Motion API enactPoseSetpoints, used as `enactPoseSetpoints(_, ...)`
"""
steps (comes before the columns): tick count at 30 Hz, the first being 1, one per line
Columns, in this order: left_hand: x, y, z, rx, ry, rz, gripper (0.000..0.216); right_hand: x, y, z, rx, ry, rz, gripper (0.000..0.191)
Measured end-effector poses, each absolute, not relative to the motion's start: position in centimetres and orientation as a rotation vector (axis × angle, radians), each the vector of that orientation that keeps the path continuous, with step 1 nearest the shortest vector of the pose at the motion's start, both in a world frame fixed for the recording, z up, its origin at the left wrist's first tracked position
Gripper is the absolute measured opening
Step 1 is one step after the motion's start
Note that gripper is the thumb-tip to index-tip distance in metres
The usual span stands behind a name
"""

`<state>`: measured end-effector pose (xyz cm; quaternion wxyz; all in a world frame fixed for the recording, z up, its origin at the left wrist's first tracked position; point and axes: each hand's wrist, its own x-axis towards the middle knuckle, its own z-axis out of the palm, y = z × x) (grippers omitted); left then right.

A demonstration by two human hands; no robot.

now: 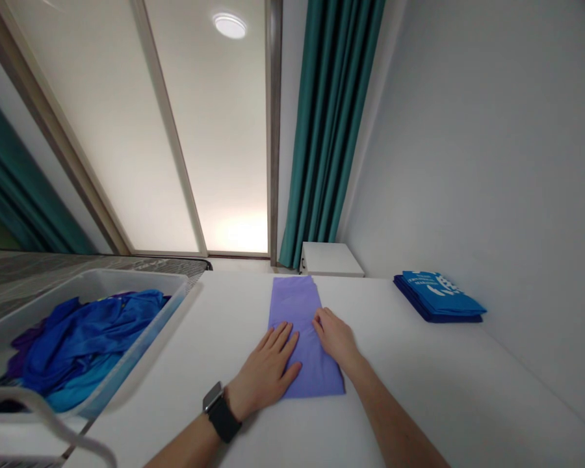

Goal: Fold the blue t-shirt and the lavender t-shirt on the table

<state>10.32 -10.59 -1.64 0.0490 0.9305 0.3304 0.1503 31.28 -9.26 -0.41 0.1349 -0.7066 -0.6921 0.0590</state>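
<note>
A lilac garment (296,305) lies folded into a long narrow strip on the white table (419,377). My left hand (266,374), with a black watch on the wrist, rests flat on the strip's near left part, fingers stretched out. My right hand (335,338) lies on the strip's right edge, fingers extended and pressing the cloth. Neither hand grips anything.
A translucent plastic bin (141,338) with crumpled blue and purple clothes (78,341) stands at the left. A stack of folded blue shirts (439,296) lies at the right near the wall. A small white cabinet (330,259) and teal curtain (329,130) are behind the table.
</note>
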Motion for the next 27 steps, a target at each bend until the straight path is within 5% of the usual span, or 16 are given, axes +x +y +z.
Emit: enactPoseSetpoints(27, 6.9, -4.9, -0.7, 2.442, 1.188, 0.78, 0.03, 31.9, -9.3, -0.5, -1.96, -1.941, 0.258, 0.023)
